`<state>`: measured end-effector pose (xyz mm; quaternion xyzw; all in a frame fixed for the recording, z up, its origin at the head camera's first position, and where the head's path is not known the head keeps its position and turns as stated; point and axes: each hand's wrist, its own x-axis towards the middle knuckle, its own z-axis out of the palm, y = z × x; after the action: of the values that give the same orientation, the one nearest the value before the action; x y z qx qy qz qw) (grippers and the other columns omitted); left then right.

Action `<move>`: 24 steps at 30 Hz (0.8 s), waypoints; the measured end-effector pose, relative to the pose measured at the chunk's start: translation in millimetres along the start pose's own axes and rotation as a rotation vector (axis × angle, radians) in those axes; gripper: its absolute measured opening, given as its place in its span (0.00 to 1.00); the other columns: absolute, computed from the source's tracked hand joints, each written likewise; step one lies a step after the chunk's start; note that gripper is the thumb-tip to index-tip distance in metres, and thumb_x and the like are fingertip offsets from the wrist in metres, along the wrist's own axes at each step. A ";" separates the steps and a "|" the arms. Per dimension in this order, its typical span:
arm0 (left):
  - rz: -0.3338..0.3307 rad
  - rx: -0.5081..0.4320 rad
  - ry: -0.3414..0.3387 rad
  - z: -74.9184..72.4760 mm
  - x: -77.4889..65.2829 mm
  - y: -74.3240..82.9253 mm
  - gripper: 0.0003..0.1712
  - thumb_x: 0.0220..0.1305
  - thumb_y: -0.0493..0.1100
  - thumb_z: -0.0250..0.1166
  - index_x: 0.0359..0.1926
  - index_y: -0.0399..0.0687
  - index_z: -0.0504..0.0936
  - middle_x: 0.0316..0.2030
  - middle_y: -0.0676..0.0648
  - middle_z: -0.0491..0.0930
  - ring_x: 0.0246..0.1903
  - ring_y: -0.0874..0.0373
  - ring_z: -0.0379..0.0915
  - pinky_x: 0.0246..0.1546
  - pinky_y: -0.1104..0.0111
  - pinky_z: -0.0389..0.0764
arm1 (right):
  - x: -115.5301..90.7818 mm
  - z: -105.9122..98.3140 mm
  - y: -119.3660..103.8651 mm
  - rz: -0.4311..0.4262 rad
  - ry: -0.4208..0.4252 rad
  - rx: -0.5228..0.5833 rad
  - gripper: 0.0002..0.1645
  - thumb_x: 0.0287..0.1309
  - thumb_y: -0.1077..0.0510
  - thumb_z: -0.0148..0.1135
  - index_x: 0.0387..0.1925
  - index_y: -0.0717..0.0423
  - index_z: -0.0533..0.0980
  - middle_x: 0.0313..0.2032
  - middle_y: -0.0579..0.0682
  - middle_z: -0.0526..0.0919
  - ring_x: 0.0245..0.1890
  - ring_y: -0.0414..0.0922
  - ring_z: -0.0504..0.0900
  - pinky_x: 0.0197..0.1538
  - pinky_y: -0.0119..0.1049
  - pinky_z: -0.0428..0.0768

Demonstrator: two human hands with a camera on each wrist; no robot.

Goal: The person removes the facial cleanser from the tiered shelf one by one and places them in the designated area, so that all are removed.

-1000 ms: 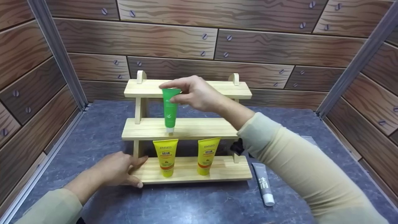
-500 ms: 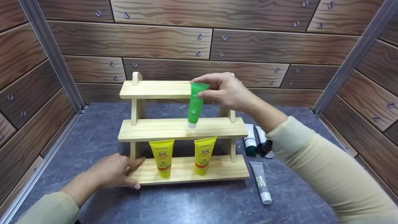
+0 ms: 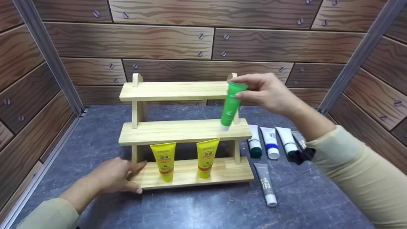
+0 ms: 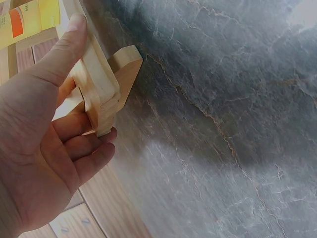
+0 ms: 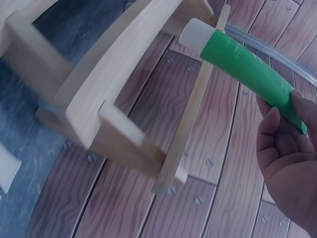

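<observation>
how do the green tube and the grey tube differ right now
The green tube is held up by the right hand, while the grey tube lies on the table. The green tube tilts, cap end down; the grey tube lies flat. The grey tube bears large pale characters; the green tube's print is smaller. Both have white caps.

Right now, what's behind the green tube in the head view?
Around the green tube, the top shelf, upper right upright and middle shelf show behind it; the parts it covers are hidden.

Forward-and-down head view, close wrist views, same shelf [image 3: 181, 130]
</observation>
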<state>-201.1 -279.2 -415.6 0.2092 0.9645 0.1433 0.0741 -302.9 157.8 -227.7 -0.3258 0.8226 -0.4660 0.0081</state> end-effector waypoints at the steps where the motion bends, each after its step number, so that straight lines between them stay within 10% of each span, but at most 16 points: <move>1: -0.001 0.002 0.000 -0.1 0.0 -0.2 0.54 0.45 0.67 0.83 0.72 0.51 0.80 0.30 0.48 0.84 0.33 0.54 0.76 0.43 0.44 0.83 | -3.6 -3.3 0.8 -0.001 0.004 0.000 0.25 0.67 0.66 0.70 0.64 0.60 0.81 0.48 0.59 0.89 0.45 0.49 0.89 0.51 0.41 0.87; 24: 0.030 0.002 0.013 1.8 -1.1 0.1 0.54 0.44 0.67 0.83 0.71 0.50 0.80 0.41 0.37 0.88 0.37 0.50 0.82 0.43 0.44 0.84 | -70.8 -43.4 36.9 0.053 0.004 -0.173 0.24 0.67 0.63 0.72 0.63 0.60 0.82 0.41 0.52 0.90 0.34 0.40 0.84 0.37 0.31 0.84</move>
<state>-199.7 -279.2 -417.1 0.2228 0.9618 0.1447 0.0654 -280.5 242.4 -252.2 -0.3024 0.8681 -0.3935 -0.0093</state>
